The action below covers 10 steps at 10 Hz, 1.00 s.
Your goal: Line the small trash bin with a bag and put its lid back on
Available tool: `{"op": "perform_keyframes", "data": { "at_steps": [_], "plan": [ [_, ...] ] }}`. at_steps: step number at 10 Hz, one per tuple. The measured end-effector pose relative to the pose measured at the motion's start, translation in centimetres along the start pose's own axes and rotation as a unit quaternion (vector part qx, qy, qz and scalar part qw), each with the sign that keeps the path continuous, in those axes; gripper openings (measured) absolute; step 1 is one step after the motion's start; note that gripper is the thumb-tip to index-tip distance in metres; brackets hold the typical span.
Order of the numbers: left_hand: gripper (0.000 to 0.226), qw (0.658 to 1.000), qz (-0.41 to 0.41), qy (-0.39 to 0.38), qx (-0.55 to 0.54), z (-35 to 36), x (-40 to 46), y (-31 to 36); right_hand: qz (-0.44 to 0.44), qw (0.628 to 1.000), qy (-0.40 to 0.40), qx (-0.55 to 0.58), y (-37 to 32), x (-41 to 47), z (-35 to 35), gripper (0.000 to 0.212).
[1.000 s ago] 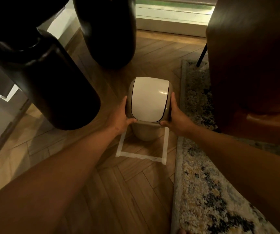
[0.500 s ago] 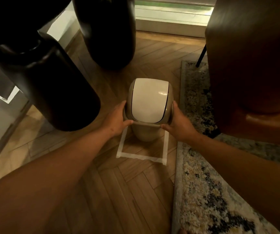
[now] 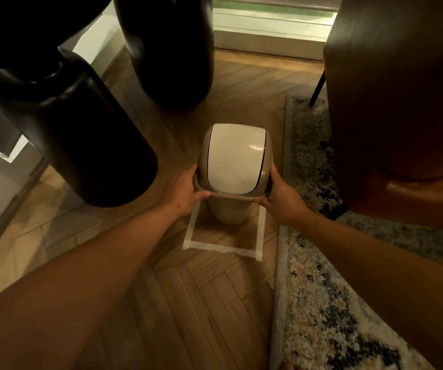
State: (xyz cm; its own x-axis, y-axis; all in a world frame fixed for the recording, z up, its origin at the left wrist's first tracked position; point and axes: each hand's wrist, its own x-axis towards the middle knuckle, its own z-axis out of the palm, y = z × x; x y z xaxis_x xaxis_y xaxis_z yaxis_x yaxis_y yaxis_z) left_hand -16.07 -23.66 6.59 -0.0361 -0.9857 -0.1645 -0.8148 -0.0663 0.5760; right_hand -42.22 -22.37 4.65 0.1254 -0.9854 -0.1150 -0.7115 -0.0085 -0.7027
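Note:
A small beige trash bin (image 3: 227,212) stands on the wooden floor inside a square of white tape (image 3: 223,248). Its lid (image 3: 232,158), beige with a white swing flap, sits on top of the bin. My left hand (image 3: 184,192) grips the lid's left rim, thumb along the front edge. My right hand (image 3: 281,198) grips the right rim the same way. No bag shows at the rim; the inside of the bin is hidden by the lid.
Two tall black vases (image 3: 81,134) (image 3: 167,49) stand to the left and behind the bin. A brown leather chair (image 3: 396,102) looms on the right over a patterned rug (image 3: 319,303). A window sill (image 3: 268,30) runs along the back.
Both hands have slid down the lid's sides to its lower rim, and the lid has settled lower onto the bin.

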Motion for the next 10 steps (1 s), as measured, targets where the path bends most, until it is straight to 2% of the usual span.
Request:
{"op": "perform_keyframes", "data": {
  "at_steps": [6, 10],
  "plan": [
    [0.085, 0.999, -0.022, 0.000, -0.022, 0.10, 0.06, 0.34, 0.000, 1.000, 0.005, -0.008, 0.38, 0.07, 0.05, 0.108],
    [0.083, 0.999, 0.007, -0.005, -0.039, -0.68, -0.62, 0.56, 0.002, 1.000, 0.009, 0.029, -0.06, 0.22, -0.64, 0.108]
  ]
}}
